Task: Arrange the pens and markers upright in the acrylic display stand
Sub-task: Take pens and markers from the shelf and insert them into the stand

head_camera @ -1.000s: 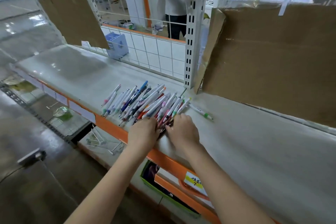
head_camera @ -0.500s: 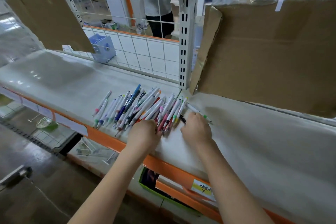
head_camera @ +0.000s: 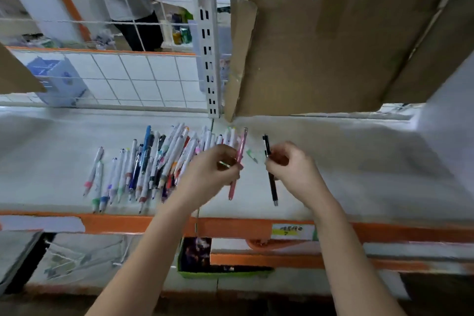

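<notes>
Two hands up over the shelf, each with one pen. Your left hand (head_camera: pixel 214 170) has its fingers curled round a pink pen (head_camera: pixel 238 163), gripping it about mid-barrel so it stands nearly upright, leaning a touch to the right at the top. There's something small and shiny tucked in that fist too, can't tell what. Your right hand (head_camera: pixel 291 165) pinches a black pen (head_camera: pixel 272 182) between thumb and fingertips near its upper third, the long lower end hanging down toward the shelf edge. Both forearms come up from the bottom of the view, wrists bent back a bit, and the two hands sit near each other without touching.

Rest of the pens and markers (head_camera: pixel 151 167) lie flat in a loose fan on the shelf (head_camera: pixel 359 169), just left of your left hand. Mostly white plastic barrels with coloured caps and tips, a blue one and a few dark ones mixed in. One green-tipped marker (head_camera: pixel 252 156) lies between your hands, blurry.

Shelf surface is pale and matte, with an orange front lip (head_camera: pixel 230 227). Brown corrugated cardboard (head_camera: pixel 333 51) leans at the back right, beside a white slotted metal upright (head_camera: pixel 206 41). Behind a white wire grid at far left there's a bluish see-through compartmented stand (head_camera: pixel 57 82), well apart from the pens.
</notes>
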`<state>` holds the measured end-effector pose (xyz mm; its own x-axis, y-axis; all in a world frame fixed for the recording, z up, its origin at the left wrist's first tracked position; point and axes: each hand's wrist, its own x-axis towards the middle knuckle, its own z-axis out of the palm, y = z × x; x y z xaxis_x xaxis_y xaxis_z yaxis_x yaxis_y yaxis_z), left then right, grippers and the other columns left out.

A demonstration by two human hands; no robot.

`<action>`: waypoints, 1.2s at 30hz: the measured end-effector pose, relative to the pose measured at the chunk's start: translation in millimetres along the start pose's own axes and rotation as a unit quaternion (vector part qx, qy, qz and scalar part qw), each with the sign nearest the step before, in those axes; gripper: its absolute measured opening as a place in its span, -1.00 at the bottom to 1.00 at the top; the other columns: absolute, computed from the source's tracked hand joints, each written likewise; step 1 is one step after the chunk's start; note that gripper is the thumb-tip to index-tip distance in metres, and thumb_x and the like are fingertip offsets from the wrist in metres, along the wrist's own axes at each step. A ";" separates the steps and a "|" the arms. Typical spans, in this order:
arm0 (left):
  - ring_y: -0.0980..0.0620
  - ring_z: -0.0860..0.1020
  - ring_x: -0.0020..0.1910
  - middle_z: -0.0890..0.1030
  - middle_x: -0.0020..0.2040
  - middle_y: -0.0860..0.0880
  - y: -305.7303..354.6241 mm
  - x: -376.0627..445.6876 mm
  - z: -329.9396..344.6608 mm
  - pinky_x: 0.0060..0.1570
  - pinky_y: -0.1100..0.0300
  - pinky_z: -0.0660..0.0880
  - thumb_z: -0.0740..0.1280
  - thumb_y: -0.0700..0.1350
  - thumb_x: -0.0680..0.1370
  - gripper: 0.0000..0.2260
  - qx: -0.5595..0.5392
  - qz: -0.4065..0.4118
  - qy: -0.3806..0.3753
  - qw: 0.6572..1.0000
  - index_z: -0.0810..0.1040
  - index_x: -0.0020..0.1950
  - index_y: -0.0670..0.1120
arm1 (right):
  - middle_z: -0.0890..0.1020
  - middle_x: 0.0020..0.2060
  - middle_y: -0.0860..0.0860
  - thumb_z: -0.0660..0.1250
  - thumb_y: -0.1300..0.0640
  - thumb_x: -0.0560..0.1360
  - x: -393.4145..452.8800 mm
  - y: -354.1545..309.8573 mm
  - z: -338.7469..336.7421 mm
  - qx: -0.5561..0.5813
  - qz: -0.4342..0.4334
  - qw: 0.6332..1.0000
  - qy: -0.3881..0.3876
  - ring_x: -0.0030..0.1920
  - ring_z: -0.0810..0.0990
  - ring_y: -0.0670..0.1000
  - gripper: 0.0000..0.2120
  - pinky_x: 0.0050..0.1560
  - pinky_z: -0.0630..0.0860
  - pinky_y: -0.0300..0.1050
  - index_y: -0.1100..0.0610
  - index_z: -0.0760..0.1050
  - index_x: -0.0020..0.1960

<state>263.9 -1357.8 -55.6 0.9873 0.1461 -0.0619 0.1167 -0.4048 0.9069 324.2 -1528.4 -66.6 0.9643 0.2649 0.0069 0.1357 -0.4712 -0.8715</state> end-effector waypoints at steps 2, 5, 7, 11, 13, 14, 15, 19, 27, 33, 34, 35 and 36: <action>0.06 0.65 -0.18 0.64 -0.14 -0.01 13.9 5.4 15.4 -0.12 0.12 0.61 0.30 -0.30 0.51 -0.79 -0.046 0.023 -0.041 0.998 0.50 -0.08 0.03 | 0.59 -0.18 -0.13 0.36 0.15 0.45 -13.8 0.7 -19.3 0.024 0.009 0.999 0.025 -0.11 0.59 -0.05 -0.83 -0.01 0.56 -0.05 -0.10 0.46 -0.10; 0.03 0.65 -0.20 0.62 -0.15 -0.05 34.5 13.7 46.8 -0.20 0.21 0.58 0.30 -0.32 0.52 -0.79 -0.074 0.070 -0.094 0.990 0.49 -0.05 0.00 | 0.61 -0.15 -0.09 0.36 0.11 0.47 -34.7 9.1 -54.5 0.016 0.023 0.997 0.070 -0.11 0.60 -0.05 -0.86 -0.03 0.58 -0.03 -0.03 0.47 0.00; 0.02 0.65 -0.21 0.63 -0.15 -0.07 48.9 17.3 71.5 -0.20 0.20 0.59 0.29 -0.31 0.53 -0.81 -0.084 0.096 -0.127 0.984 0.50 -0.05 -0.01 | 0.63 -0.15 -0.07 0.35 0.11 0.47 -49.6 16.9 -79.1 0.011 0.027 0.994 0.108 -0.12 0.61 -0.04 -0.87 -0.04 0.59 0.02 -0.01 0.49 0.01; 0.02 0.66 -0.23 0.65 -0.20 -0.05 79.9 17.6 127.8 -0.18 0.15 0.59 0.29 -0.26 0.55 -0.86 -0.095 0.134 -0.191 0.968 0.52 -0.08 -0.02 | 0.64 -0.16 -0.07 0.33 0.12 0.49 -81.6 32.0 -131.9 0.015 0.030 0.984 0.176 -0.17 0.62 -0.09 -0.92 -0.07 0.59 -0.04 -0.04 0.49 -0.06; 0.02 0.66 -0.22 0.66 -0.21 -0.04 96.0 16.4 157.9 -0.18 0.14 0.60 0.30 -0.23 0.56 -0.91 -0.099 0.150 -0.215 0.960 0.53 -0.08 -0.04 | 0.63 -0.17 -0.06 0.33 0.13 0.51 -96.3 40.9 -158.7 0.019 0.028 0.978 0.207 -0.21 0.63 -0.10 -0.90 -0.09 0.60 -0.03 -0.07 0.47 -0.07; 0.02 0.66 -0.23 0.67 -0.22 -0.02 104.3 15.4 173.5 -0.19 0.17 0.59 0.30 -0.22 0.55 -0.92 -0.105 0.156 -0.225 0.956 0.53 -0.08 -0.05 | 0.63 -0.18 -0.05 0.33 0.13 0.51 -102.7 46.9 -172.5 0.022 0.029 0.974 0.222 -0.23 0.63 -0.09 -0.90 -0.10 0.61 -0.02 -0.07 0.47 -0.07; 0.03 0.66 -0.23 0.67 -0.23 -0.01 112.8 14.2 189.5 -0.20 0.19 0.58 0.30 -0.22 0.55 -0.92 -0.110 0.162 -0.234 0.952 0.53 -0.08 -0.06 | 0.63 -0.18 -0.04 0.33 0.13 0.51 -109.2 53.8 -186.5 0.024 0.031 0.971 0.236 -0.23 0.64 -0.09 -0.91 -0.11 0.61 -0.01 -0.05 0.47 -0.07; 0.06 0.66 -0.20 0.68 -0.21 -0.01 148.4 5.6 255.4 -0.15 0.22 0.58 0.33 -0.25 0.53 -0.94 -0.128 0.172 -0.263 0.941 0.56 -0.04 -0.12 | 0.63 -0.18 -0.05 0.34 0.12 0.50 -135.1 83.2 -245.0 0.015 0.031 0.963 0.267 -0.18 0.62 -0.14 -0.95 -0.12 0.58 -0.21 0.02 0.49 -0.04; 0.01 0.65 -0.18 0.67 -0.19 -0.03 197.8 5.5 365.2 -0.03 0.05 0.58 0.34 -0.31 0.51 -0.87 -0.136 0.190 -0.266 0.935 0.54 -0.01 -0.11 | 0.62 -0.13 -0.13 0.38 0.12 0.47 -157.5 139.4 -345.8 -0.017 0.041 0.946 0.321 -0.10 0.59 -0.16 -0.86 -0.01 0.56 -0.15 0.05 0.50 0.02; 0.02 0.64 -0.22 0.64 -0.17 -0.09 221.1 35.4 400.7 -0.12 0.10 0.59 0.34 -0.30 0.51 -0.86 -0.151 0.197 -0.226 0.942 0.53 -0.09 -0.05 | 0.57 -0.14 -0.19 0.35 0.11 0.50 -129.2 170.0 -389.4 -0.027 0.018 0.938 0.346 -0.10 0.56 -0.23 -0.86 -0.03 0.49 -0.33 0.02 0.45 0.04; 0.04 0.63 -0.23 0.64 -0.18 -0.07 224.1 42.3 405.3 -0.14 0.14 0.58 0.34 -0.30 0.51 -0.84 -0.152 0.199 -0.221 0.943 0.54 -0.11 -0.04 | 0.56 -0.16 -0.22 0.34 0.09 0.51 -121.8 173.1 -394.7 -0.031 0.012 0.935 0.354 -0.12 0.54 -0.27 -0.88 -0.08 0.46 -0.42 0.02 0.45 0.03; 0.06 0.62 -0.23 0.64 -0.19 -0.04 226.3 49.9 409.8 -0.14 0.16 0.58 0.34 -0.31 0.51 -0.83 -0.152 0.201 -0.216 0.943 0.54 -0.12 -0.03 | 0.55 -0.17 -0.22 0.33 0.08 0.51 -114.0 176.2 -399.2 -0.033 0.005 0.932 0.360 -0.13 0.53 -0.30 -0.90 -0.11 0.44 -0.46 0.02 0.45 0.01; 0.06 0.61 -0.23 0.63 -0.22 0.00 227.9 57.6 414.2 -0.13 0.16 0.57 0.35 -0.32 0.50 -0.81 -0.153 0.205 -0.210 0.943 0.54 -0.13 -0.02 | 0.56 -0.18 -0.22 0.33 0.08 0.52 -106.0 178.8 -402.9 -0.033 -0.002 0.931 0.364 -0.13 0.54 -0.30 -0.91 -0.13 0.43 -0.48 0.03 0.46 0.00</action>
<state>391.9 -1815.5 -25.0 0.9054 -0.3633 0.2197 -0.2580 -0.0598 0.9643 337.9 -1979.7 -25.6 0.8585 -0.3626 0.3626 0.1309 -0.5287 -0.8386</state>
